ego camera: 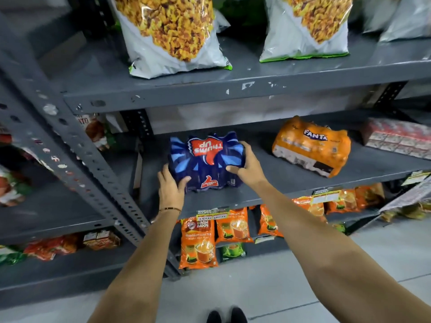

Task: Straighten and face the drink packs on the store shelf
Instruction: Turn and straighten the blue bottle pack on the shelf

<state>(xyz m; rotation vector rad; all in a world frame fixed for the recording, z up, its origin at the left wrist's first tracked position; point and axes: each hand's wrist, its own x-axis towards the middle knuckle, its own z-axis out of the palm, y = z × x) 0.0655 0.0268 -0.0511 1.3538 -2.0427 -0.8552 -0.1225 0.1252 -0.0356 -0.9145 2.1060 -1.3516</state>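
Observation:
A dark blue shrink-wrapped drink pack [206,163] with a red logo printed upside down lies near the front of the grey middle shelf [291,180]. My left hand [171,188] grips its lower left corner, thumb on the front face. My right hand [247,165] clasps its right side, fingers wrapped over the top edge. An orange Fanta pack [311,146] lies askew farther right on the same shelf, turned at an angle, untouched.
Two large snack bags [172,36] [307,29] stand on the shelf above. A red-and-white box pack [398,137] sits at the far right. Orange tea packets [198,241] fill the shelf below. A perforated upright post [77,159] borders the bay on the left.

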